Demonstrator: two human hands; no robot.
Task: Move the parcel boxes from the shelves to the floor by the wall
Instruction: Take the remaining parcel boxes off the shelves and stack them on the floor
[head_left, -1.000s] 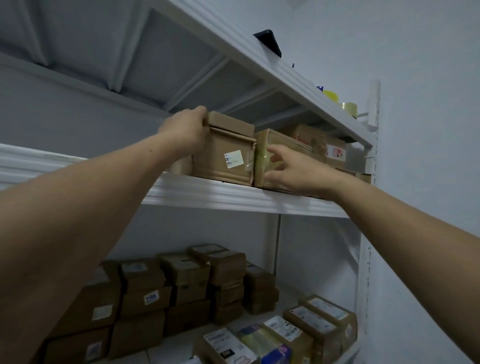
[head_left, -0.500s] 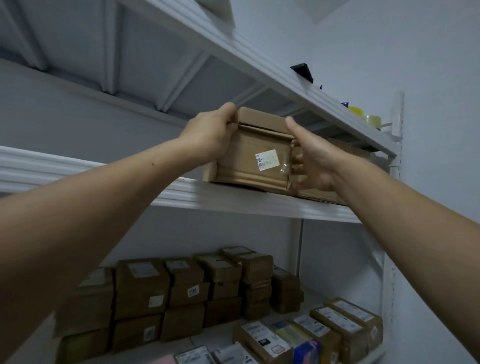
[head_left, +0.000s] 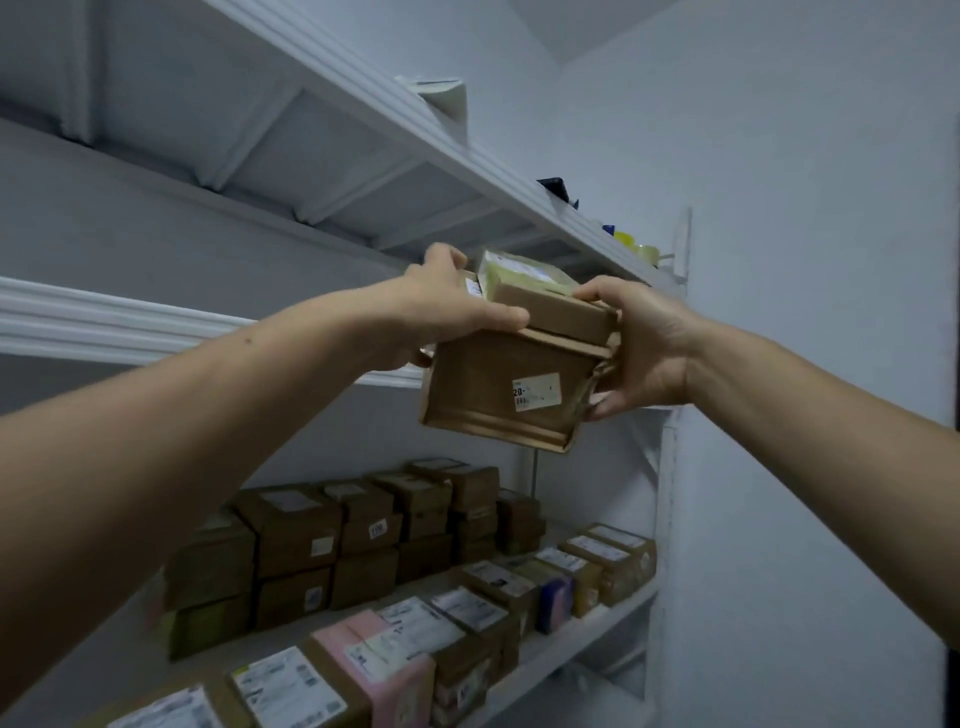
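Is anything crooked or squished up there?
Yes. The brown box, held between the left hand and right hand, is tilted in front of the shelf. Its cardboard rims stick out and look bent. A flatter box rides on top.

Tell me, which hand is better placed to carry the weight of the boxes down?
Probably the right hand: its fingers reach low along the side of the brown box. The left hand grips higher, near the smaller boxes on top.
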